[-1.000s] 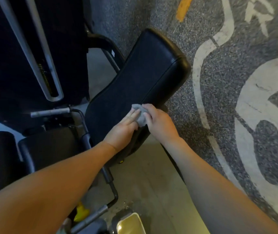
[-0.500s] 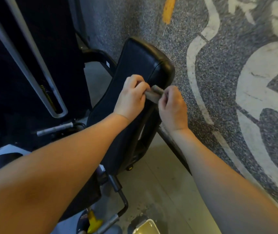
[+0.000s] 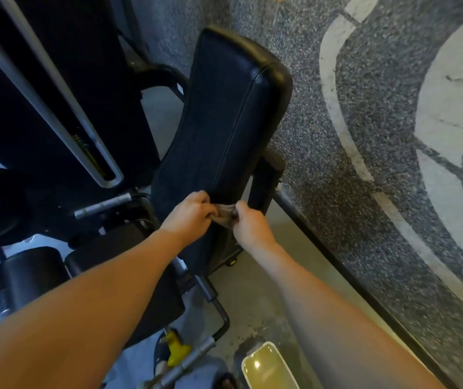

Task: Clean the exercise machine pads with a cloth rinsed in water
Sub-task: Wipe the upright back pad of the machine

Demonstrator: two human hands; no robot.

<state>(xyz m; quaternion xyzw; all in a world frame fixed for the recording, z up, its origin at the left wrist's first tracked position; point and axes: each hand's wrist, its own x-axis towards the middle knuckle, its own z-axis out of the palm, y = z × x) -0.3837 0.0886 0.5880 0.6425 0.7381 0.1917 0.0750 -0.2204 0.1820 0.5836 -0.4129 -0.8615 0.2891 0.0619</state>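
Observation:
A long black back pad (image 3: 224,108) of the exercise machine stands upright in the middle of the view. At its lower end a small grey cloth (image 3: 226,214) is stretched between both hands. My left hand (image 3: 189,216) grips the cloth's left end with curled fingers. My right hand (image 3: 250,224) pinches its right end. The cloth lies against the pad's lower edge, mostly hidden by my fingers. A black seat pad (image 3: 112,248) sits lower left, partly under my left forearm.
A container of yellowish water (image 3: 269,369) stands on the floor at the bottom. A yellow adjustment lever (image 3: 175,348) and a metal bar (image 3: 104,204) jut from the frame. The machine's black weight housing (image 3: 56,94) fills the left. Speckled flooring with white markings (image 3: 365,136) lies to the right.
Both hands went up the pad with the cloth to near its top, then came back down to its lower end. They now pull the cloth between them instead of pressing it flat.

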